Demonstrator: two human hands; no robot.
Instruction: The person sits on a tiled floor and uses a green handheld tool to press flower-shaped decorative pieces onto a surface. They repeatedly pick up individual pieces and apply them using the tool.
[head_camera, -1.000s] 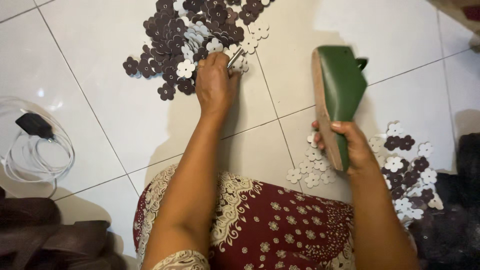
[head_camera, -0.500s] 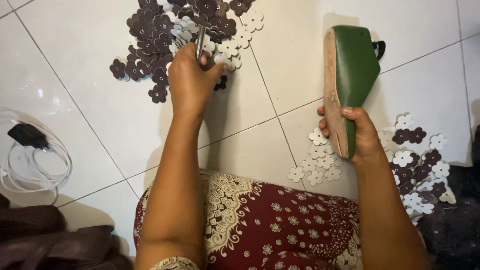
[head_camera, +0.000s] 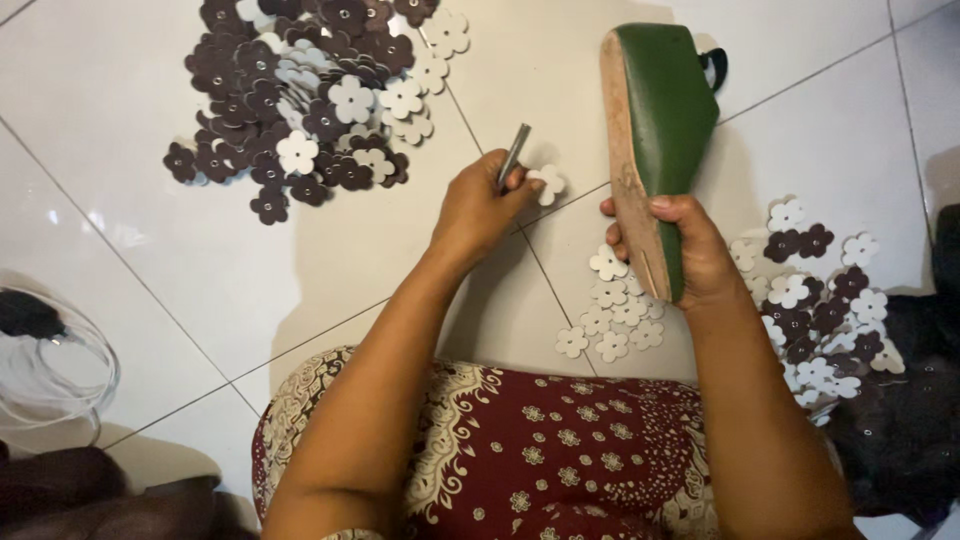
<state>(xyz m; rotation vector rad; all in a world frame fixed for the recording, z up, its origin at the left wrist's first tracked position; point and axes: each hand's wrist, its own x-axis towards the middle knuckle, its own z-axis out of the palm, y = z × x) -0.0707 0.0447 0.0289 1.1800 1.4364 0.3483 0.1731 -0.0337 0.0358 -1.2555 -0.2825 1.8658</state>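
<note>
Gripping a slim grey metal rod (head_camera: 513, 158) together with a single white flower-shaped leather cutout (head_camera: 548, 183), the left hand (head_camera: 480, 208) has its fingers curled closed around both, hovering over the white tiled floor (head_camera: 120, 120) just near of a big heap of dark brown and white flower cutouts (head_camera: 305, 100) at the far left. The right hand (head_camera: 688, 248) is wrapped tight around the near end of a green wedge-shaped shoe sole with a tan underside (head_camera: 655, 130), holding it upright at the right. A smaller scatter of white and brown flower cutouts (head_camera: 790, 300) lies beside that hand, and a maroon patterned cloth (head_camera: 560, 450) covers the lap nearest the camera.
</note>
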